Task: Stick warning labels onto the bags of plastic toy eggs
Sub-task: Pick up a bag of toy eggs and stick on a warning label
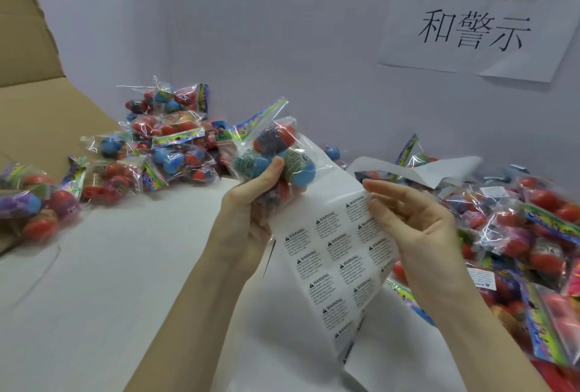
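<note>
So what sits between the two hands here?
In the head view, the sheet of warning labels spans the gap between the left hand, which grips a bag of eggs, and the right hand.

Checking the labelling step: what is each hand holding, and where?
Left hand grips a bag of eggs around its lower half. Right hand pinches the label sheet at its upper right edge.

Both my forearms reach up from below, bare, converging toward the middle. My left hand point(251, 203) is raised, palm turned toward me, fingers curled and thumb pressed across the front — clamped round what it holds. My right hand point(414, 225) sits just beside it, back toward me, fingers fairly straight and pointing left, thumb tucked underneath — pinching.
</note>
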Demonstrator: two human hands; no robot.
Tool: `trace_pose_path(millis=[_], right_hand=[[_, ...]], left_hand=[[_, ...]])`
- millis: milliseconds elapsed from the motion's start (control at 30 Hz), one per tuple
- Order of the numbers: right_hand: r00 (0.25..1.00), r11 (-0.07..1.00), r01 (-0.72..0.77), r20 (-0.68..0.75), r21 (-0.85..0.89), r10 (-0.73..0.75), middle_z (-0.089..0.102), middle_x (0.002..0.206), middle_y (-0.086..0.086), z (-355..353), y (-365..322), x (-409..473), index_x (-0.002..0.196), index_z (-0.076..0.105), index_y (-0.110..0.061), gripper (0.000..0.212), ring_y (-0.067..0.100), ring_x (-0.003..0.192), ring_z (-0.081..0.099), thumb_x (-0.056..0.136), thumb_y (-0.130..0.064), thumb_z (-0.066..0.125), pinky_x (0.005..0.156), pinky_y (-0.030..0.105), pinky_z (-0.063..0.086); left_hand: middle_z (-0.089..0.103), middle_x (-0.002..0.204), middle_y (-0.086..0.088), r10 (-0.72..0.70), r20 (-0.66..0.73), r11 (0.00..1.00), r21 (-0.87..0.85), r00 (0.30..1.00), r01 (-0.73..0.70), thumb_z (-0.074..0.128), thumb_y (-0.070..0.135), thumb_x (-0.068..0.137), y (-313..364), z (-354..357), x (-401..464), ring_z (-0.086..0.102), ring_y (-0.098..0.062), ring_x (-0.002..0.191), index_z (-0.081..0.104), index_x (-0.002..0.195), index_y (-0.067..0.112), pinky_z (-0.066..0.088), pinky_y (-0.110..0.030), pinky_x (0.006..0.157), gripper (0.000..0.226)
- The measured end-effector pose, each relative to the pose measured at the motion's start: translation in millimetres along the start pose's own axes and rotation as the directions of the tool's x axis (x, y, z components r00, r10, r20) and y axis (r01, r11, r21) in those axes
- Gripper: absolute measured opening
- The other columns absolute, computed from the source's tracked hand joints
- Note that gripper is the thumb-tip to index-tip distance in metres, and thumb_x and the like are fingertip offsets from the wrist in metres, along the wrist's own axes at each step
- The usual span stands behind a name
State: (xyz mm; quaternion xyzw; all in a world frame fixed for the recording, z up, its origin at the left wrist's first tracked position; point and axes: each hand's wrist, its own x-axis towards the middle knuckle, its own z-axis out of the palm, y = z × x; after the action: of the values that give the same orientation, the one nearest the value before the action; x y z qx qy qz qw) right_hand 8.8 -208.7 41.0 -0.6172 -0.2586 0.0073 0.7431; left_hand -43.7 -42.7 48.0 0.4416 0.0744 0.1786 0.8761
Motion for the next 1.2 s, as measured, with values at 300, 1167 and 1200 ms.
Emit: trace_pose_path(millis=[300,1167,1200], right_hand=[[0.998,0.993,0.037,0.057,-0.112,-0.031,0.073,0.080,-0.002,-2.2,-6.2,-2.1,0.083,0.070,-0.021,0.019,0.006,0.073,0.067,0.065,-0.017,0.066,0.064,0.014,0.052],[0.958,0.755,0.264,0.073,-0.600,-0.277,0.067,0.077,-0.017,-6.4,-1.9,-1.4,0.070,0.061,-0.033,0.033,-0.004,0.074,0.058,0.076,-0.001,0.069,0.065,0.010,0.047],[0.953,0.736,0.282,0.090,-0.616,-0.290,0.066,0.077,-0.016,-5.4,-1.2,-0.9,0.070,0.061,-0.029,0.031,-0.007,0.077,0.057,0.076,0.001,0.068,0.068,0.007,0.044]], left_hand=[[0.072,0.072,0.005,0.002,0.028,0.999,0.041,1.000,-0.003,0.067,0.031,0.059,-1.6,-0.5,-0.4,0.066,-0.006,0.063,0.077,0.068,0.022,0.051,-0.017,0.056,0.016],[0.073,0.071,0.003,0.039,-0.027,0.993,0.109,0.999,-0.035,0.068,0.027,0.058,-5.5,5.1,0.4,0.066,-0.005,0.059,0.066,0.090,0.009,0.049,-0.016,0.048,0.037],[0.073,0.073,0.003,0.041,-0.038,0.994,0.098,0.998,-0.037,0.069,0.027,0.058,-6.3,4.5,1.4,0.067,-0.006,0.060,0.066,0.091,0.009,0.049,-0.016,0.048,0.037]])
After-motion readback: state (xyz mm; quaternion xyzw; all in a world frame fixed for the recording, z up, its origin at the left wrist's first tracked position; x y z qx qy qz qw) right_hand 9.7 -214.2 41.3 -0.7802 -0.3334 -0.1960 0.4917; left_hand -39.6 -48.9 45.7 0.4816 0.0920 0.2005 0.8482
